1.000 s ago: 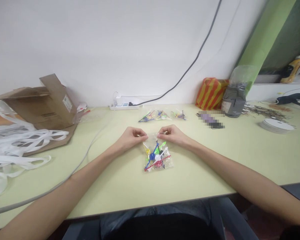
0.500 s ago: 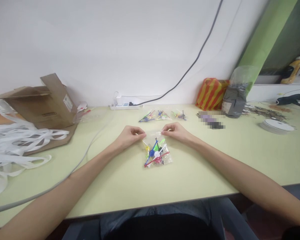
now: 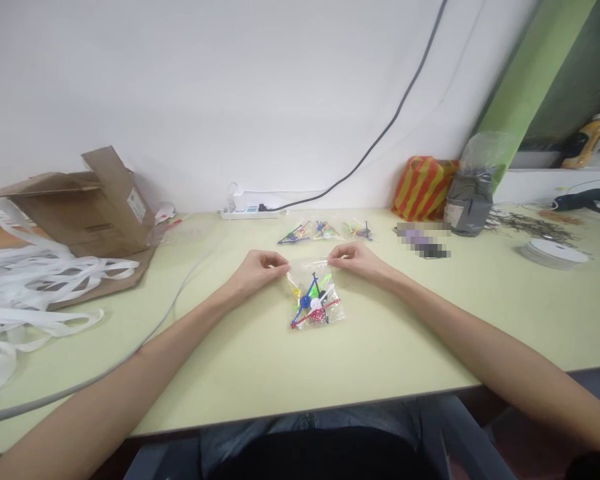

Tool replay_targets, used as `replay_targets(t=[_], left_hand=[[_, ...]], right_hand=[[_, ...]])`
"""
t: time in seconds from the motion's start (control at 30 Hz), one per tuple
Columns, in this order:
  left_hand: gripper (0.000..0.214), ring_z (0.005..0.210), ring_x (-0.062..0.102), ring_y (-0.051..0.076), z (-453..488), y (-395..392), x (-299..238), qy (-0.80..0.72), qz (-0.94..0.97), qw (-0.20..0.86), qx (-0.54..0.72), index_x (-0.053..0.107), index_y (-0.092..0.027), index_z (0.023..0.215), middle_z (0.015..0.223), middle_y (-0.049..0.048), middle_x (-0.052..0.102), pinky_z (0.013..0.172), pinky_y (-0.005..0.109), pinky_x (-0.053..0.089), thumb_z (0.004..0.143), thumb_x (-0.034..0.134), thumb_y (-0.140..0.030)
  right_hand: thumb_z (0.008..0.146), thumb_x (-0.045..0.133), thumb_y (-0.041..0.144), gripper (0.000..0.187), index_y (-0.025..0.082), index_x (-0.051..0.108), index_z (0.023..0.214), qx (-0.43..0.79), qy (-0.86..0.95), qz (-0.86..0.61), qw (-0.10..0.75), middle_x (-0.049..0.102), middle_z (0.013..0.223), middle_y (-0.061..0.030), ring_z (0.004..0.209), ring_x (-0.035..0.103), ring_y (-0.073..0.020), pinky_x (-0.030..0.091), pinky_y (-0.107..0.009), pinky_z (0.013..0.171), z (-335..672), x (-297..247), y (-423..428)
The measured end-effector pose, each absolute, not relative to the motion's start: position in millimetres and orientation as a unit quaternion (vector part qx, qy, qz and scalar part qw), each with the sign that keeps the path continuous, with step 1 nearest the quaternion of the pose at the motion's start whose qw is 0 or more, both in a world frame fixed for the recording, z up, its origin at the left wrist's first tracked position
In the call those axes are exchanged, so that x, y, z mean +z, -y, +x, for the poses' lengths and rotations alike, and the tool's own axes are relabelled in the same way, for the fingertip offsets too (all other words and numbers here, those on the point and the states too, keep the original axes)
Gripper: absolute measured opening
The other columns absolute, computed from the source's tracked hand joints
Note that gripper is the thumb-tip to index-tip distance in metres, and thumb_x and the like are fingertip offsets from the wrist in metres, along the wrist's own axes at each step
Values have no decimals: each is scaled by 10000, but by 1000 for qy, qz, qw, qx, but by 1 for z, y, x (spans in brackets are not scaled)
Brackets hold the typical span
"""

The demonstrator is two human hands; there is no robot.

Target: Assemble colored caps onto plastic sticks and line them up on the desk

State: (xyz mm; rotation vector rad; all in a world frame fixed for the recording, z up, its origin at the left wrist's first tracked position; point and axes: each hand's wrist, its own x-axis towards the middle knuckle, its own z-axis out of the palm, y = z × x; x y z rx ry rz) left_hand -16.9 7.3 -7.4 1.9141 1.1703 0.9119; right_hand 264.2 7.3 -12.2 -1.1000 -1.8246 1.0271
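A small clear plastic bag (image 3: 314,300) filled with coloured plastic toy pieces lies on the pale green table (image 3: 360,353) in front of me. My left hand (image 3: 259,268) pinches the bag's top left corner with closed fingers. My right hand (image 3: 354,259) pinches the top right corner the same way. The bag's upper edge is stretched between the two hands.
Three similar filled bags (image 3: 325,231) lie further back. A power strip (image 3: 247,212) sits by the wall. An open cardboard box (image 3: 85,210) and white plastic strips (image 3: 35,287) are at the left. A striped bag (image 3: 423,188), a grey packet (image 3: 469,200) and a tape roll (image 3: 550,252) are at the right.
Both hands have slid the bag a little further away from me across the table, and they have moved slightly apart along its top edge.
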Motion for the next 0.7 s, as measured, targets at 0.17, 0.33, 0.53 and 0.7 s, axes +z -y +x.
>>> replay_targets(t=[0.17, 0.33, 0.53, 0.7], left_hand=[[346, 669, 589, 140, -17, -8, -9, -457, 735, 355, 354, 753, -150, 804, 765, 45, 719, 585, 237, 432, 721, 742, -486], [338, 673, 587, 134, -17, -6, -7, -458, 729, 372, 347, 745, -152, 819, 792, 41, 719, 594, 234, 430, 731, 744, -478], [385, 717, 608, 159, -15, -4, -6, -451, 728, 380, 350, 745, -140, 818, 815, 63, 719, 620, 252, 453, 709, 757, -509], [383, 728, 617, 161, -14, -3, -6, -446, 728, 389, 346, 752, -147, 835, 832, 58, 725, 640, 253, 457, 703, 778, -505]], right_hand=[[742, 719, 410, 263, 151, 721, 787, 401, 715, -428, 381, 697, 817, -30, 758, 582, -154, 411, -285, 712, 265, -13, -7], [745, 720, 428, 282, 149, 714, 790, 405, 713, -429, 379, 684, 813, -30, 745, 565, -151, 402, -286, 700, 264, -10, -4], [731, 739, 446, 299, 153, 700, 776, 417, 705, -430, 380, 677, 794, -22, 743, 571, -150, 405, -281, 694, 262, -9, -2], [722, 753, 452, 310, 153, 707, 791, 426, 703, -424, 381, 697, 831, -40, 777, 597, -165, 427, -284, 709, 260, -9, -1]])
